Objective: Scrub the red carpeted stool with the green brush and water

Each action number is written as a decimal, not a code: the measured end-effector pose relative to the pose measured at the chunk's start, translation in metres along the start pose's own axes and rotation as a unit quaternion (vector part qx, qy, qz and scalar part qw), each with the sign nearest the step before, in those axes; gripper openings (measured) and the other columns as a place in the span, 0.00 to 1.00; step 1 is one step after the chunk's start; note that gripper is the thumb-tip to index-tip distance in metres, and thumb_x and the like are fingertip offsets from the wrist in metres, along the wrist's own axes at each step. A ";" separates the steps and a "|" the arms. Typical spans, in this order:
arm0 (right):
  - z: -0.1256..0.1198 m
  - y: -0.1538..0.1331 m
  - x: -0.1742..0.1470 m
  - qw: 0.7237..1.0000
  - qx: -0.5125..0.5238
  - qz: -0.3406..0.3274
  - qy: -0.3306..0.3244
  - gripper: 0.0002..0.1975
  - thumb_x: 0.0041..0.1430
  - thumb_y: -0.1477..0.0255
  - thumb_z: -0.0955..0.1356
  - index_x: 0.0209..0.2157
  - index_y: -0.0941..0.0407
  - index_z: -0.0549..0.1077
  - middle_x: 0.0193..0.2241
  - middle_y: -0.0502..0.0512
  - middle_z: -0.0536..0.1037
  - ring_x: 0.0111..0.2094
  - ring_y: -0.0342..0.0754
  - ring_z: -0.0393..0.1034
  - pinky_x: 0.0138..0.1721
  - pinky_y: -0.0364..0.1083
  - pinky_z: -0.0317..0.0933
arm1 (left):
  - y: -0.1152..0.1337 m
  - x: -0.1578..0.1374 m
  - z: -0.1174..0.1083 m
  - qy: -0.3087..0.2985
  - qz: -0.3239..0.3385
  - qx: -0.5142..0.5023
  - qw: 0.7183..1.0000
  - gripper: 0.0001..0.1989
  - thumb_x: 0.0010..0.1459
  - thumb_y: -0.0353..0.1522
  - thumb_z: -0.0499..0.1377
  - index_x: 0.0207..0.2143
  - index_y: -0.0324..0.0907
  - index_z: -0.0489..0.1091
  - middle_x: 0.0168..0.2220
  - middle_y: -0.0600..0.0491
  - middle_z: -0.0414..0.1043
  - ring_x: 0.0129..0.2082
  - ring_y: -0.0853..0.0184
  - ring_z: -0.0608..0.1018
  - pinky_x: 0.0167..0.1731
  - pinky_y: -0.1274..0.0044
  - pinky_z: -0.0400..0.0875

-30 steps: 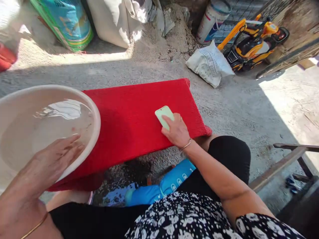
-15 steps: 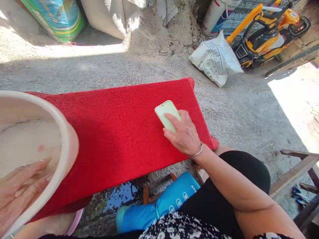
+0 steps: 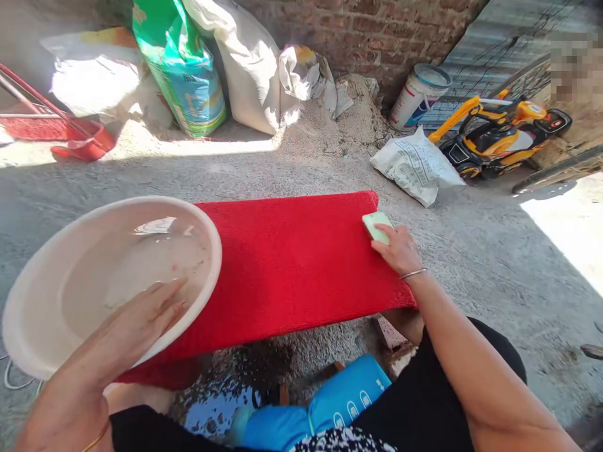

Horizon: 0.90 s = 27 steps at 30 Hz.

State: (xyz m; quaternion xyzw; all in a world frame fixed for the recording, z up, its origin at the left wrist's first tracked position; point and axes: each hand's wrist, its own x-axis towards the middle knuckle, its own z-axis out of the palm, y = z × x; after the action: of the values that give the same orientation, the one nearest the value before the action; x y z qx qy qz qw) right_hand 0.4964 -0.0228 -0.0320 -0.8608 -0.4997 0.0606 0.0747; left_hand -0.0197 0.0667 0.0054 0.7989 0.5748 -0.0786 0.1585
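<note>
My right hand [image 3: 398, 250] is closed around a pale green bar of soap [image 3: 379, 225], which rests against a red cloth [image 3: 292, 257] near its far right corner. The cloth is spread over a long, flat surface and hangs over the near edge. My left hand [image 3: 153, 311] reaches over the near rim of a pale plastic basin [image 3: 214, 251]. Its fingers are stretched out, low inside the basin by the water [image 3: 141, 270], holding nothing that I can see. The basin is beside the cloth's left part and covers some of it.
Beyond the cloth lies a white printed sack [image 3: 414, 166], near a yellow and black toy excavator [image 3: 499, 138] and a bucket [image 3: 419, 97]. Several full sacks stand by the brick wall [image 3: 348, 28]. A red dustpan [image 3: 89, 141] sits far left. Below is wet ground [image 3: 221, 402].
My right hand has moved the soap right across the cloth to its far corner. The view has tilted up and left, showing more of the basin. My left hand stays in the basin.
</note>
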 end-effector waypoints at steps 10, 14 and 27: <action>-0.009 -0.042 0.015 0.998 0.030 -0.004 0.055 0.27 0.63 0.62 0.69 0.60 0.57 0.77 0.43 0.63 0.75 0.47 0.58 0.71 0.48 0.53 0.65 | 0.008 -0.002 0.001 -0.015 0.039 -0.069 0.997 0.23 0.67 0.38 0.46 0.54 0.43 0.75 0.50 0.41 0.80 0.49 0.52 0.82 0.52 0.63 0.75; 0.004 -0.183 0.028 0.988 0.051 -0.141 -0.016 0.26 0.65 0.62 0.68 0.63 0.51 0.75 0.51 0.62 0.74 0.49 0.55 0.72 0.49 0.50 0.65 | 0.003 -0.003 0.013 0.026 0.049 -0.084 0.995 0.21 0.67 0.38 0.48 0.52 0.44 0.76 0.50 0.41 0.79 0.50 0.53 0.82 0.52 0.65 0.74; 0.039 -0.325 0.076 0.934 -0.014 -0.314 -0.170 0.24 0.68 0.56 0.69 0.64 0.40 0.74 0.57 0.58 0.75 0.54 0.53 0.72 0.53 0.47 0.63 | -0.007 -0.002 0.023 0.015 0.032 -0.099 0.994 0.27 0.67 0.40 0.46 0.60 0.45 0.75 0.55 0.44 0.79 0.54 0.56 0.81 0.56 0.65 0.74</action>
State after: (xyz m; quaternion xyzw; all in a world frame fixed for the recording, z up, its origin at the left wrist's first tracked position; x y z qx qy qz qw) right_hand 0.2499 0.2049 -0.0115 -0.6374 -0.7509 0.1727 -0.0079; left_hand -0.0259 0.0587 -0.0169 0.7986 0.5559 -0.0048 0.2306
